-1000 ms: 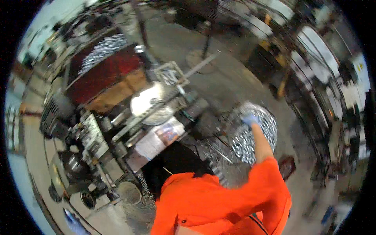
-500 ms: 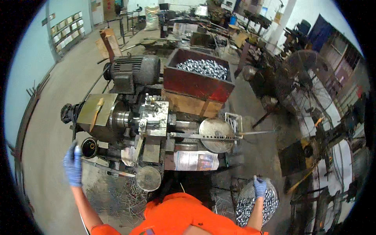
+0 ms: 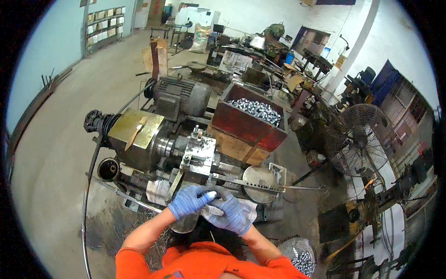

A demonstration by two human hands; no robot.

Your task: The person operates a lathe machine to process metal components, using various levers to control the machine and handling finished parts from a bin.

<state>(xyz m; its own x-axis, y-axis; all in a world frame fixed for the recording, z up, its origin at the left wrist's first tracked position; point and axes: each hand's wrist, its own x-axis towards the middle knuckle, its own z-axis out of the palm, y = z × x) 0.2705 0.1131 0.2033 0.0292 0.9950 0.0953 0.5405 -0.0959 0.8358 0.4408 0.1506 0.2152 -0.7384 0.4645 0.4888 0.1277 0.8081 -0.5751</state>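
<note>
My left hand [image 3: 187,202] and my right hand [image 3: 232,215], both in blue knit gloves, meet in front of the small lathe [image 3: 200,153]. The fingers of both are curled in, with the fingertips touching or nearly so. A small pale spot shows at the left thumb's tip; I cannot tell whether it is a metal piece or the glove. Just beyond the hands lie the lathe's tool slide and a flat bar with a row of holes [image 3: 248,182]. A round basket of small shiny metal parts [image 3: 303,262] stands low to my right, partly behind my right arm.
A dark red bin [image 3: 248,125] of similar parts stands behind the lathe on a wooden box. The motor [image 3: 181,97] is at the back left; a brush [image 3: 135,132] lies on the brass-coloured cover. A long lever [image 3: 87,204] rises at left, and a large fan [image 3: 360,139] stands right.
My left hand has come in from the far left by the lever, and my right hand from over the basket. They are now together at the lathe's front. The view has tilted up.
</note>
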